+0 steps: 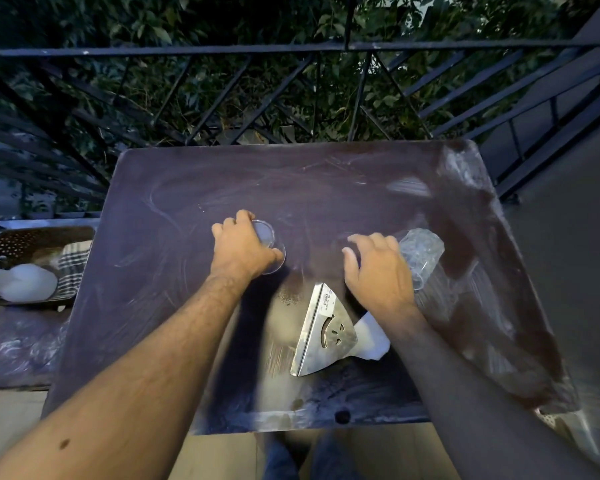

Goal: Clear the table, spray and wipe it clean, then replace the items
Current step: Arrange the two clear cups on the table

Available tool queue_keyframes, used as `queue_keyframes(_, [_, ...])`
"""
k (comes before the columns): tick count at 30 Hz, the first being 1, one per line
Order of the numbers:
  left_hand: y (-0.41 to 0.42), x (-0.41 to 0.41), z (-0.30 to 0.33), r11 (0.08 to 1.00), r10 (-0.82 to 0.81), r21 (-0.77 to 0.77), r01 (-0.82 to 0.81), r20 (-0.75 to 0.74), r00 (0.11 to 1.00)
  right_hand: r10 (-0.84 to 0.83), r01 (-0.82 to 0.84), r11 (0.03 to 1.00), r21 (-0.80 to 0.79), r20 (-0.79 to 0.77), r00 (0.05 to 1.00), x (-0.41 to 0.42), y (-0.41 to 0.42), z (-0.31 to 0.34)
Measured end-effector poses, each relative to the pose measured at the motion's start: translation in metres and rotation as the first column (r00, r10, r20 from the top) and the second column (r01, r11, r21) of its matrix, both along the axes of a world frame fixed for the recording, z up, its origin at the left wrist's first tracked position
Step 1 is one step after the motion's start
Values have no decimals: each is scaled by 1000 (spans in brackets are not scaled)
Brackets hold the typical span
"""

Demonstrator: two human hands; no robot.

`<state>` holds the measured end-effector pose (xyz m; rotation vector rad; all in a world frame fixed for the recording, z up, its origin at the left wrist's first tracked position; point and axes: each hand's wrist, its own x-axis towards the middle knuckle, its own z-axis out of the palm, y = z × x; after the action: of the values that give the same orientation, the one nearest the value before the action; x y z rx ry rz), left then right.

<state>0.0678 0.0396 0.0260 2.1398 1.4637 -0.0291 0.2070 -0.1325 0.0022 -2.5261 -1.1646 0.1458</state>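
Two bare hands work over the dark, smeared table (174, 188). The left hand (241, 244) is closed around one clear glass (269, 237) near the table's centre. The right hand (378, 268), at three o'clock from the left, has its fingers spread and curled over a second glass (too transparent to tell whether it is gripped), and a third, textured glass (421, 251) lies just beside it. One metal napkin holder (323, 332) stands at six o'clock, with one white napkin (373, 337)
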Motion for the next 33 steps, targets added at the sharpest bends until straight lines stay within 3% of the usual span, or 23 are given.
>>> queue_keyframes(3, [-3,1,-4,1000,-28,3,28,-21,999,-272,274,962,0,110,956,24,3,7])
queue_keyframes(5, [-5,1,-6,999,-35,11,36,-21,999,-478,482,875,-49,76,875,41,2,12])
queue_keyframes(7, [-6,1,-6,1000,-27,10,27,-13,1000,-649,634,752,-180,-35,760,59,-2,13])
queue_keyframes(10, [-8,-1,-6,999,-34,2,34,-19,999,-806,727,588,-353,-322,496,78,-9,6])
queue_keyframes(12, [-7,-1,-5,999,-25,-22,25,-8,1000,-784,749,570,-339,-497,371,82,-13,-1])
queue_keyframes(13, [-7,-1,-4,999,-22,-30,22,-4,1000,-765,752,576,-321,-536,357,83,-14,-3])
queue_keyframes(19, [-5,-2,-2,998,-24,-52,24,8,1000,-705,708,654,-266,-554,443,75,-15,-2])
queue_keyframes(23, [-4,-1,-2,998,-17,-59,18,8,1000,-529,673,740,14,-606,594,60,7,-3])
queue_keyframes(27, [-4,-2,-3,998,-6,-61,7,24,1000,-359,558,797,230,-563,744,43,20,-5])
queue_keyframes(33, [-5,-4,-7,996,24,-86,-17,73,997,-275,464,852,243,-547,791,31,14,-31])
